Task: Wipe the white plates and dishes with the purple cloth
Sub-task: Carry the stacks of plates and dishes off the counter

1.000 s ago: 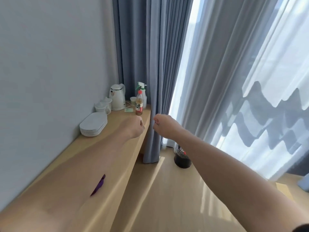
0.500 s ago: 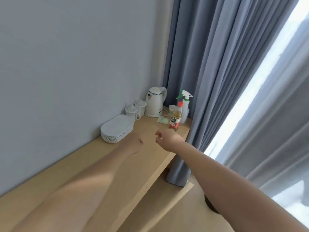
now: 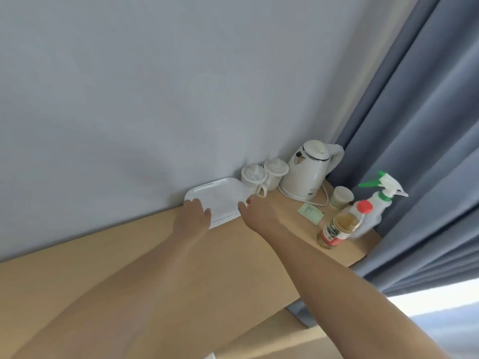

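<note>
Wooden shelf [image 3: 129,255] along a grey wall: my left hand [image 3: 193,216] lay loose-fingered on the left rim of the stack of white plates [image 3: 220,198]; my right hand [image 3: 256,212] met its right edge, fingers hidden, grip impossible to tell. I judged the stack heavy, stiff, slick and breakable, best lifted by opposite rims; the purple cloth was out of view.

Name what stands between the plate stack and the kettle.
Two lidded white mugs, between plates and kettle, in the head view.
</note>
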Motion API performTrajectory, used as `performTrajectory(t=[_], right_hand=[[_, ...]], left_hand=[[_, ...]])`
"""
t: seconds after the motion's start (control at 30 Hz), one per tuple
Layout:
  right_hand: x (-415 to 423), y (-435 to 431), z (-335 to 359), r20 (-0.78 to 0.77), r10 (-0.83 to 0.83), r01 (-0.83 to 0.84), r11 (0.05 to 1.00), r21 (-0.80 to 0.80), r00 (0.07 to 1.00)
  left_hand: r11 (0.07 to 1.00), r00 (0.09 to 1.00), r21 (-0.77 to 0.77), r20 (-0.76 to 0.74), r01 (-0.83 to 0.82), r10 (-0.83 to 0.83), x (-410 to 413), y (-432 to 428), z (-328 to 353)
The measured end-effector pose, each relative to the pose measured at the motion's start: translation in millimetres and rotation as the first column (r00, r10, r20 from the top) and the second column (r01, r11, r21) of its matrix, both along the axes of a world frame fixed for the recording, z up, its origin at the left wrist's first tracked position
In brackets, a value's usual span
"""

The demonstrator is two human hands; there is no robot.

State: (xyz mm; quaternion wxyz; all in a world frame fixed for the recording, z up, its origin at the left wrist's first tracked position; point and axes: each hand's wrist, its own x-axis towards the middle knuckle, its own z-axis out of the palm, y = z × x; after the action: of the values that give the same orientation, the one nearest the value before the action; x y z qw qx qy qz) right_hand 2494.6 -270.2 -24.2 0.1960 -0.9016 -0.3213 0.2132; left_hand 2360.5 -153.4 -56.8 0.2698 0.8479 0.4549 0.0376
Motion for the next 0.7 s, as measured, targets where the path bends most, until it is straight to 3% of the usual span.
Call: performTrajectory(t=[0.3,0.53,0.7], right_hand=[[69,46,-52,-0.213,-0.02,0.032,0.998,0.053,0.977],[87,60,-84,-0.377,0.018,0.041,0.988,0.148,0.926],[86,66,-97,-0.452,-0.033,0.138,0.97,0.2,0.891]], left_hand=[[0.938,0.928,0.106,-0.146,-0.33,0.343,41,20,-37],[0.861,0.847,0.018,-0.168,-0.508,0.504,44,13,-69],[0.819,0.83,-0.135,-0.066,-0.558,0.555,40,15,-82]])
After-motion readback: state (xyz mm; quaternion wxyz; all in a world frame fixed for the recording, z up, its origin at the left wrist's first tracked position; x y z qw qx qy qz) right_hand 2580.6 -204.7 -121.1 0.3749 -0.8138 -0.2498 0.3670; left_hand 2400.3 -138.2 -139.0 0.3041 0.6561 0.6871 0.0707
